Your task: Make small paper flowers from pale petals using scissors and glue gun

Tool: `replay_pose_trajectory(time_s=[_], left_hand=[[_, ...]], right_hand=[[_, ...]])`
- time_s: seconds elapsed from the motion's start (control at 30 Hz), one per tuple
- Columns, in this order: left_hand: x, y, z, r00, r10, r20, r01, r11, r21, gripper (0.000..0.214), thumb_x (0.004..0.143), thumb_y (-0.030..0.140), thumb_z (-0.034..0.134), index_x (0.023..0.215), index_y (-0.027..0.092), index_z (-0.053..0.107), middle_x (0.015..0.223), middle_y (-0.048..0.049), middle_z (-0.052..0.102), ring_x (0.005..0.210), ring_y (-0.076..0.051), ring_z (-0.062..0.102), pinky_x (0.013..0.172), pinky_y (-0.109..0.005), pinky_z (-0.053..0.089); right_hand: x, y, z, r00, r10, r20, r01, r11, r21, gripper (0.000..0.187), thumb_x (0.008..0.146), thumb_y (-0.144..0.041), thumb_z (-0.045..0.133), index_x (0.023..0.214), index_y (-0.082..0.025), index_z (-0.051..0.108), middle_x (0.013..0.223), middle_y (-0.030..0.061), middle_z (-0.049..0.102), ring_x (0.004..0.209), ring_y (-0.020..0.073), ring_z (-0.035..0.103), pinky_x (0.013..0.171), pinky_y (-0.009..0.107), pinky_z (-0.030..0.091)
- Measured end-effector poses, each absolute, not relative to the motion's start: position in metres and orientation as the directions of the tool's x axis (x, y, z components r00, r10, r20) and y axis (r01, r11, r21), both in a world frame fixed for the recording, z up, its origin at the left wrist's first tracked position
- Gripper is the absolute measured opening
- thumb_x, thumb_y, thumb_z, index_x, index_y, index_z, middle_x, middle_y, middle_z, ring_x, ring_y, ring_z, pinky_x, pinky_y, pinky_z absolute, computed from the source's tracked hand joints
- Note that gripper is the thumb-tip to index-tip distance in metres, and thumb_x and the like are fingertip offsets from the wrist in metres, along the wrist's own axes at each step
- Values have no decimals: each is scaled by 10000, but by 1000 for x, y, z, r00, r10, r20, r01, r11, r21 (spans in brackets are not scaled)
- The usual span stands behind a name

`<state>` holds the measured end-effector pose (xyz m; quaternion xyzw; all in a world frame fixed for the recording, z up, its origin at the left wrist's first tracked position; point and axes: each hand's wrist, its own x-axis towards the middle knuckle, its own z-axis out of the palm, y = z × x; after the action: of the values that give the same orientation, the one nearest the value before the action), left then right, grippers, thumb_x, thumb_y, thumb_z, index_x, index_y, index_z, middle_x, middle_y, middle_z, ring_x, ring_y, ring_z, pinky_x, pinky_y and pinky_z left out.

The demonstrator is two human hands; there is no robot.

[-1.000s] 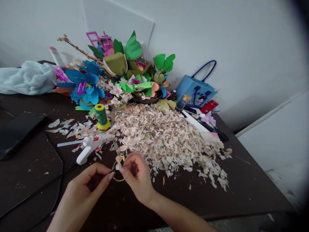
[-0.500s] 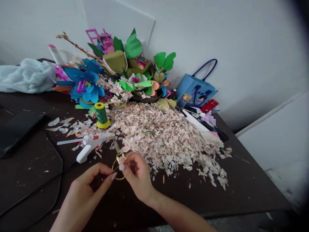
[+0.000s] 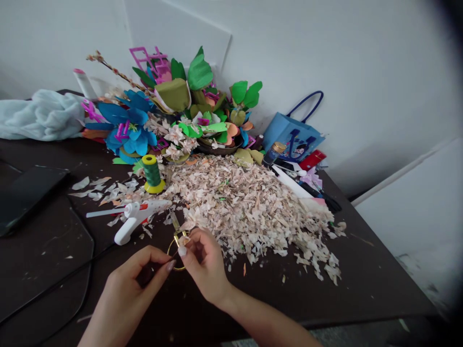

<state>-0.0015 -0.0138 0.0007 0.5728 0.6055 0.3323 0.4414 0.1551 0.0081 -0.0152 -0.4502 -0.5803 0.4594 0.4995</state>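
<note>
My left hand (image 3: pixel 133 284) and my right hand (image 3: pixel 202 265) meet over the near middle of the dark table (image 3: pixel 361 274). Both pinch a small pale paper petal (image 3: pixel 180 242) between thumb and fingertips. Just under them lie small gold scissors (image 3: pixel 176 241), their ring handle showing between my fingers. A wide heap of pale pink paper petals (image 3: pixel 249 207) spreads right behind my right hand. A white glue gun (image 3: pixel 132 219) lies to the left of my hands, with its black cord running toward me.
A green thread spool (image 3: pixel 152 173) stands behind the glue gun. Paper flowers and leaves (image 3: pixel 173 106) pile up against the wall. A blue bag (image 3: pixel 292 135), a small bottle (image 3: pixel 273 153) and pens sit at the right. A pale cloth (image 3: pixel 39 115) and a dark tablet (image 3: pixel 25 193) lie at the left.
My hands stay pinched together on the petal and have shifted only slightly; the view wobbled a little.
</note>
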Motion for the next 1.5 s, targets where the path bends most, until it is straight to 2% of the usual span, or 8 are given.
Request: replay_pose_trajectory(time_s=[0.17, 0.47, 0.73, 0.9, 1.17, 1.3, 1.4, 1.5], left_hand=[[0, -14, 0, 23, 992, -127, 416, 106, 903, 312, 741, 534, 620, 767, 225, 651, 715, -32, 711, 686, -223, 670, 529, -247, 518], [-18, -13, -2, 10, 967, -255, 307, 240, 921, 332, 744, 526, 630, 889, 228, 648, 734, -21, 729, 620, -207, 665, 510, -253, 535], [-33, -11, -2, -128, 949, -287, 328, 314, 891, 407, 685, 575, 664, 907, 234, 647, 672, 15, 730, 528, -184, 638, 425, -207, 480], [-37, -11, 0, -185, 956, -227, 413, 285, 865, 403, 652, 587, 681, 874, 251, 656, 622, 59, 709, 482, -149, 610, 383, -167, 430], [-37, -9, -1, -175, 948, -266, 377, 314, 871, 420, 665, 590, 672, 902, 244, 645, 666, 28, 730, 528, -166, 625, 414, -180, 456], [-37, -8, 1, -150, 947, -284, 351, 319, 880, 433, 666, 591, 670, 910, 234, 644, 687, 28, 733, 524, -170, 628, 420, -192, 456], [-40, -8, -4, -113, 944, -311, 314, 331, 890, 438, 681, 583, 665, 933, 226, 639, 712, 5, 737, 559, -192, 647, 453, -220, 481], [-44, -8, -9, -121, 945, -304, 297, 326, 897, 439, 682, 585, 668, 934, 228, 629, 740, -20, 740, 602, -207, 659, 482, -238, 498]], right_hand=[[154, 9, -15, -88, 984, 157, 76, 164, -984, 99, 830, -238, 580, 772, -199, 510, 790, 0, 487, 628, 107, 445, 577, 250, 389], [156, 5, -18, -156, 984, 82, 58, 92, -994, 177, 790, -214, 636, 924, -221, 520, 761, -28, 472, 584, 90, 443, 516, 221, 360], [157, 5, -17, -163, 983, 84, 67, 96, -993, 177, 810, -193, 594, 978, -217, 546, 930, 15, 529, 618, 83, 481, 509, 214, 378], [159, 6, -20, -131, 990, 52, 58, 60, -996, 157, 831, -241, 593, 981, -217, 553, 798, -6, 510, 611, 95, 470, 513, 217, 372], [161, 10, -25, -243, 963, -116, -178, -162, -971, 263, 828, -432, 614, 952, -213, 536, 583, -57, 484, 447, 81, 410, 417, 202, 324], [161, 13, -21, -213, 975, -59, -170, -97, -981, 202, 812, -363, 648, 931, -212, 586, 705, -37, 517, 505, 69, 409, 460, 205, 331], [159, 16, -14, -182, 983, 4, -85, -11, -996, 111, 831, -304, 629, 846, -195, 615, 682, -32, 520, 577, 83, 434, 537, 220, 354], [156, 21, -7, -178, 983, 55, 12, 58, -998, 132, 789, -277, 672, 744, -175, 601, 683, -32, 499, 596, 85, 426, 553, 229, 342]])
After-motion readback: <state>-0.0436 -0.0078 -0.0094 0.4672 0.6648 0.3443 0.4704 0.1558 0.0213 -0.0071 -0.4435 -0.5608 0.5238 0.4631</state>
